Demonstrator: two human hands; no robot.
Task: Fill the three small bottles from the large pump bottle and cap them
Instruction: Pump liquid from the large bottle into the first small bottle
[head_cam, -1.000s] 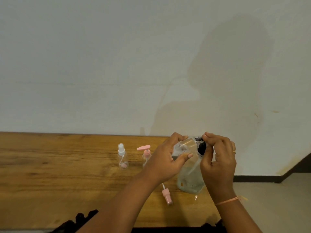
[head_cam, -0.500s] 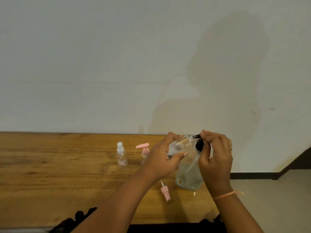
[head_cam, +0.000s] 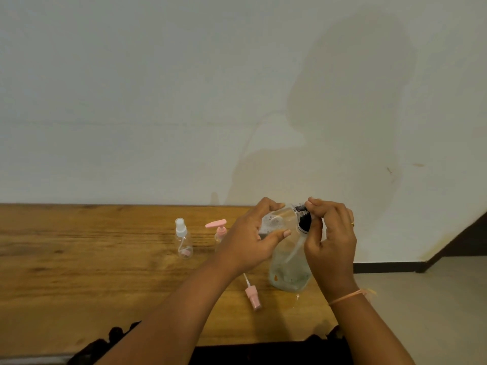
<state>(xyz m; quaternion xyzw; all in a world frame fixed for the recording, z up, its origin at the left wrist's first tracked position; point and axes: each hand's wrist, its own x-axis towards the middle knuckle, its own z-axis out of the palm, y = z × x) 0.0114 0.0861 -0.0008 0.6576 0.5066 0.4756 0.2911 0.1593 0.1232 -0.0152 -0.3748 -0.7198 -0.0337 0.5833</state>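
Observation:
My left hand (head_cam: pixel 247 243) grips a small clear bottle (head_cam: pixel 275 219), tilted with its mouth toward the black pump head (head_cam: pixel 303 219) of the large clear pump bottle (head_cam: pixel 288 270). My right hand (head_cam: pixel 330 238) is curled round the pump head, pressing it from above. The large bottle stands near the table's right end with a little liquid at its bottom. A small clear bottle with a white spray cap (head_cam: pixel 182 239) stands upright to the left. Beside it a small bottle with a pink pump cap (head_cam: pixel 218 229) is partly hidden by my left hand. A loose pink spray cap (head_cam: pixel 253 296) lies on the table.
The wooden table (head_cam: pixel 79 272) runs along a white wall; its right edge lies just past the large bottle, with tiled floor (head_cam: pixel 421 312) beyond. A dark cloth (head_cam: pixel 113 338) shows at the table's near edge.
Both hands and the bottles stay in nearly the same place; the camera view shifted slightly. My right hand keeps working the pump head over the small bottle.

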